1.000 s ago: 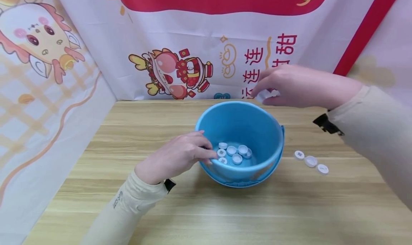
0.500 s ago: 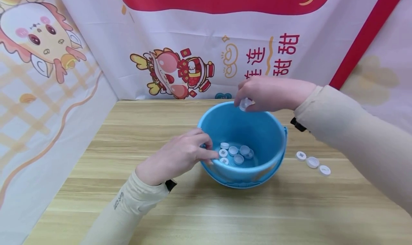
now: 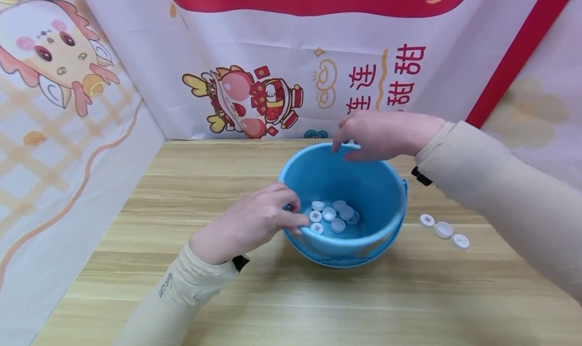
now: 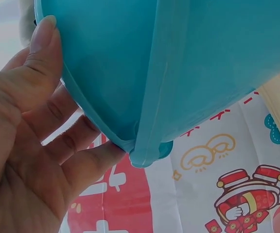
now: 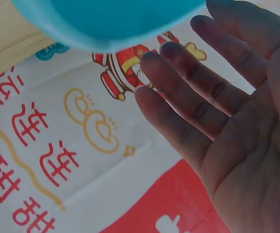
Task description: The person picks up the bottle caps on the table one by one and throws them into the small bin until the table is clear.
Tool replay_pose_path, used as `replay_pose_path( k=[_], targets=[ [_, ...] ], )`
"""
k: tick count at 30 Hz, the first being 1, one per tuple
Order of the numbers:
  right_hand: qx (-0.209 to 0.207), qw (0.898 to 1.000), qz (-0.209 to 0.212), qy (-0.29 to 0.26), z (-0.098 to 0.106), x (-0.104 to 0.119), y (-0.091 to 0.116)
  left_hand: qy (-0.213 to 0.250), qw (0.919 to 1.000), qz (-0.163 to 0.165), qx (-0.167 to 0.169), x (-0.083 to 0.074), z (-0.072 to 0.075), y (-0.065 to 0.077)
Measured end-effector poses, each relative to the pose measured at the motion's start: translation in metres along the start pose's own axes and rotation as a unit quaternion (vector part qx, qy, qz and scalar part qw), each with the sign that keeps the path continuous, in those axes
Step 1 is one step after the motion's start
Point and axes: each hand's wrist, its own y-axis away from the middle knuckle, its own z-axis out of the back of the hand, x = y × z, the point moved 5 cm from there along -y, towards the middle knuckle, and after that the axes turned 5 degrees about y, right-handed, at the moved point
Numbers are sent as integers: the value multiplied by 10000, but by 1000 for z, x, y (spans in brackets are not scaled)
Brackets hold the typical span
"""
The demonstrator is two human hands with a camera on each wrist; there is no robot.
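Observation:
A blue bucket (image 3: 345, 252) stands on the table, its handle hanging down along the near side. My left hand (image 3: 254, 217) grips the bucket's left rim, thumb on the outside and fingers over the edge; the left wrist view shows the thumb against the blue wall. Above the far rim my right hand (image 3: 377, 134) is spread and holds nothing, and its fingers (image 5: 179, 121) look loose and apart in the right wrist view. Several white bottle caps (image 3: 338, 226) lie on the bucket's floor, some face up, some face down.
Three more white caps (image 3: 443, 229) lie in a slanting row on the wooden table (image 3: 318, 305), right of the bucket. A printed cloth (image 3: 236, 33) hangs behind the table, and another patterned cloth (image 3: 91, 149) covers the left side.
My right hand came in from the right over the bucket with a cap and let it go. One more cap now lies among those inside. My left hand has stayed on the rim.

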Motion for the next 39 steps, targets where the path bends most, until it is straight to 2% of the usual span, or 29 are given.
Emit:
replay_pose_path(
  k=[9,12,16,21,27,33,36,39],
  targets=[
    [-451,9982,-365,-138,18,-24,30,-44,10000,-8,-37,2,-1,1],
    [-675,9954,-671,-141,15,-41,47,-89,10000,-23,-39,2,-2,1],
    [-823,9910,-1029,-244,-1,-68,71,-80,10000,-5,-36,3,-2,1],
    [-688,9876,-1350,-410,-39,-98,99,-33,10000,-10,-55,3,-2,1],
    [-550,9847,-1483,-727,-101,-119,125,-29,10000,-45,-46,3,-2,2],
    [-497,9846,-1361,-973,-162,-122,143,-13,10000,13,-27,2,0,1],
    [-259,9846,-1405,-1008,-187,-119,148,-46,10000,-4,-12,2,0,1],
    [48,9791,-1610,-1243,-209,-116,147,-94,9999,-41,-7,1,-1,1]
  ],
)
